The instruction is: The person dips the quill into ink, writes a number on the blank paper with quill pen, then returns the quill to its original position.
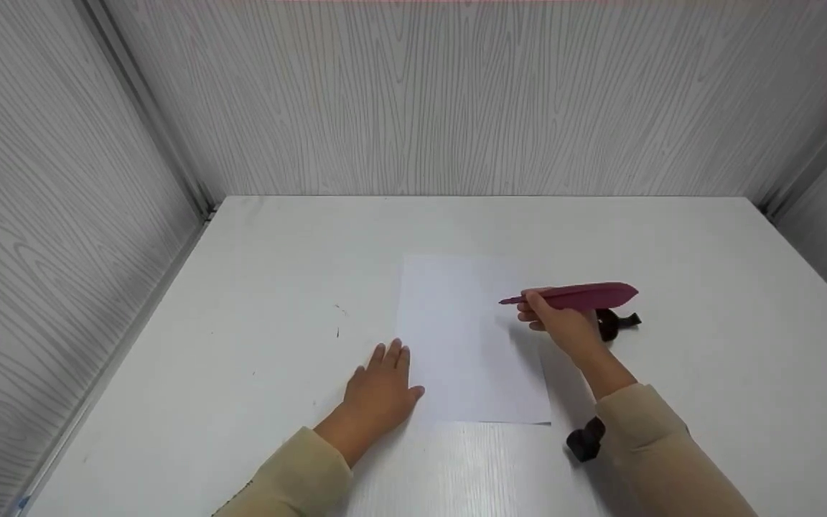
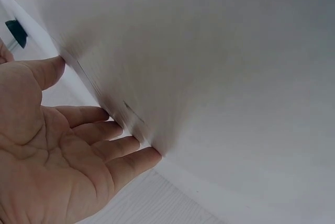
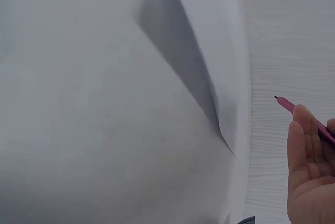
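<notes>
The white surface (image 1: 255,287) carries everything, boxed in by pale wood-grain walls. On it lies the sheet of paper (image 1: 467,345), upright before me. My left hand (image 1: 381,391) rests flat just beside the paper's left edge, fingers (image 2: 112,148) straight and holding nothing. I'd judge it should slide onto the sheet to pin it. My right hand (image 1: 561,327) pinches the red feather pen (image 1: 578,296) over the paper's right edge, its tip (image 3: 276,98) pointing left and seemingly off the sheet. A small dark pot (image 1: 611,323) sits behind that hand, so I should keep my wrist from knocking it.
</notes>
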`<state>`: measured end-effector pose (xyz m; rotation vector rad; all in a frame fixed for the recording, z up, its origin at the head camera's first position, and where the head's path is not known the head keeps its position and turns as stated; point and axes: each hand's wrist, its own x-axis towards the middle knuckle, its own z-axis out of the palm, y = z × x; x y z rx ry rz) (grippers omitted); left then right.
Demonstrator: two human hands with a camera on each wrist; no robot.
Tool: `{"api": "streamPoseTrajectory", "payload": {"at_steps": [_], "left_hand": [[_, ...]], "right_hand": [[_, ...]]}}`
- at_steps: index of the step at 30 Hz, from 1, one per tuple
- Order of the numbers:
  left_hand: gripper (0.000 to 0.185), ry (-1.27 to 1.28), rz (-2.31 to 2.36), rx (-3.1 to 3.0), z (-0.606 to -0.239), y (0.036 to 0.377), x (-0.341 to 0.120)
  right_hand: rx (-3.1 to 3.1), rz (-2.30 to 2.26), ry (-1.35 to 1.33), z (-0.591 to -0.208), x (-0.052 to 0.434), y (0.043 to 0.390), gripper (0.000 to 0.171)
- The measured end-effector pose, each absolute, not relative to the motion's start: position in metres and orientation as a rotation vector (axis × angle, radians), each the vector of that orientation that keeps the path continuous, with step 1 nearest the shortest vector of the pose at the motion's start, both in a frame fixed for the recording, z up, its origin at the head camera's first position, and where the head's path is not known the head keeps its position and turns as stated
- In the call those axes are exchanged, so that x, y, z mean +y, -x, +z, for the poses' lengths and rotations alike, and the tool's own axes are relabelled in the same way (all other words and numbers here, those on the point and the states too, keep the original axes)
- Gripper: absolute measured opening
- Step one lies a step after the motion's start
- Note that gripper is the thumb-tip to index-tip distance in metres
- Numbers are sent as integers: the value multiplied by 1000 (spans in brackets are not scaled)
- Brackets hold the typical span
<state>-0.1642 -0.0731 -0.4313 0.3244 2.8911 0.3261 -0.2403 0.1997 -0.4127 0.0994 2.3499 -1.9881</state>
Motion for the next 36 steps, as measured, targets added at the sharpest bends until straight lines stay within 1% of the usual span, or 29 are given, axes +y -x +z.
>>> {"api": "streamPoseTrajectory", "payload": {"at_steps": [14,23,27,36], "left_hand": [[67,-313,324,2898,-430,163,-73],[67,-352,280,2890,-431,164,-75],[66,-355,274,2894,-432,164,-75],[66,-371,280,2919,-436,164,-76]], "right_hand": [[2373,-1866,-147,-419,184,243,37],[2360,-1877,-44,-423,181,241,35],[2367,-1851,-41,-425,180,241,36],[2354,-1823,-53,-426,182,241,33]]}}
